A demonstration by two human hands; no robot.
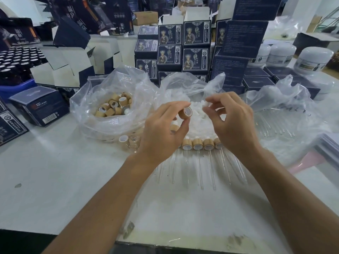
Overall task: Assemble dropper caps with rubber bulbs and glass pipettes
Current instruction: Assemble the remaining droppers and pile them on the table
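My left hand (163,129) pinches a bamboo dropper cap (185,113) between thumb and fingers, its white-lined opening turned toward my right hand. My right hand (232,121) hovers just to the right of the cap with curled fingers and pinches something small and white, seemingly a rubber bulb (205,104). Both hands are above a clear bag of white rubber bulbs (198,123). On the table below them lies a row of finished droppers (198,144), their glass pipettes pointing toward me. A bag of loose bamboo caps (115,107) stands to the left.
A clear bag of glass pipettes (277,123) lies at the right. Stacked dark blue cartons (183,50) wall off the back, white jars (311,61) stand at the far right, and dark bottles (16,61) at the far left. A blue box (40,107) sits left of the cap bag.
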